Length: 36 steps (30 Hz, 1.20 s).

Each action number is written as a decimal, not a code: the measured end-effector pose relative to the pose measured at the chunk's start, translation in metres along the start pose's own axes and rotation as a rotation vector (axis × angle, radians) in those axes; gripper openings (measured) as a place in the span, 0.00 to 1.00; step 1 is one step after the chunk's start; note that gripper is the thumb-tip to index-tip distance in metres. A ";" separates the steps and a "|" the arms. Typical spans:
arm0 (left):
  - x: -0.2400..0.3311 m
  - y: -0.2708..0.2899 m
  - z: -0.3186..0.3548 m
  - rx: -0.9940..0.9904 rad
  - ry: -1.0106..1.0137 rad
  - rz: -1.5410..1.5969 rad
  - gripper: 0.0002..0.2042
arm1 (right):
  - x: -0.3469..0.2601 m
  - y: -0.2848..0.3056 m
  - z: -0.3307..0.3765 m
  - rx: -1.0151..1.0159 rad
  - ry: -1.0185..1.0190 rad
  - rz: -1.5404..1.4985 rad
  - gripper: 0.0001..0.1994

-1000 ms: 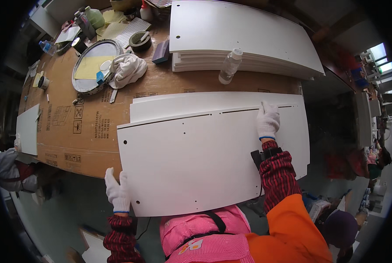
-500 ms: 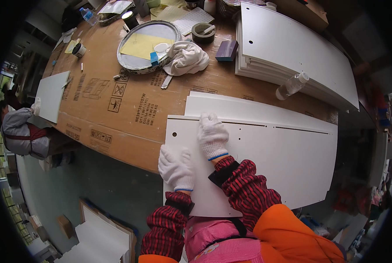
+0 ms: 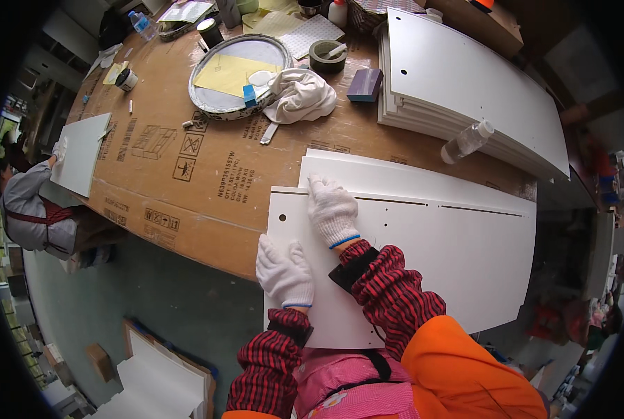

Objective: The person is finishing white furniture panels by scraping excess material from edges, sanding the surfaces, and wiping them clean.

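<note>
Two white-gloved hands are on the job, and we have the drilled white panel [image 3: 424, 272] right at the bench's [image 3: 207, 223] near side, overlapping a second white panel [image 3: 396, 174] behind it. Our left hand [image 3: 285, 274] lies over the left edge, thumb spread from the fingers; we can't fairly tell from up here whether they pinch the board. Up at the slotted back edge, our right hand [image 3: 333, 213] rests with its fingers close together, their grip hidden from us too. Beyond, a clear bottle [image 3: 468, 142] leans against a stack of white boards [image 3: 465, 70], and there's a purple block [image 3: 365, 85] just beside that stack! Left of it we spot a crumpled white cloth [image 3: 301, 98] at a round tray's [image 3: 218, 99] rim. Far left, a co-worker [image 3: 40, 209] touches a pale panel [image 3: 82, 157].
</note>
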<state>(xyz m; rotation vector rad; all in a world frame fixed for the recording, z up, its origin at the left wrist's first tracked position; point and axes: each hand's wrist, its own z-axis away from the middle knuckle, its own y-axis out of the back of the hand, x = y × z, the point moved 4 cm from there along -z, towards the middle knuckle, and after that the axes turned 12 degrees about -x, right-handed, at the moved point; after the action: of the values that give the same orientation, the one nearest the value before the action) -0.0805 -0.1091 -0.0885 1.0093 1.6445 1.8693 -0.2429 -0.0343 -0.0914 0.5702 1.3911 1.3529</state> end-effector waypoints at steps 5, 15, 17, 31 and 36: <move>-0.002 0.000 0.005 -0.031 0.002 0.026 0.36 | 0.019 0.011 0.011 0.044 -0.158 -0.011 0.17; 0.010 -0.007 -0.012 -0.064 0.013 0.119 0.32 | -0.068 -0.002 -0.035 -0.060 0.217 -0.002 0.13; -0.007 0.007 -0.013 0.017 -0.008 0.037 0.32 | -0.051 -0.003 -0.025 0.073 0.069 -0.226 0.14; 0.001 0.012 0.004 -0.041 0.035 0.128 0.29 | -0.025 -0.027 -0.017 0.103 0.036 0.005 0.17; 0.001 0.017 -0.004 0.041 0.003 0.146 0.29 | -0.050 -0.017 -0.033 0.067 0.087 0.045 0.16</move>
<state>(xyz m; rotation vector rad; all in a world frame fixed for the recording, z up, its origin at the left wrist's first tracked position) -0.0817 -0.1141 -0.0718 1.1731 1.6564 1.9374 -0.2507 -0.0961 -0.0965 0.5958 1.5062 1.3853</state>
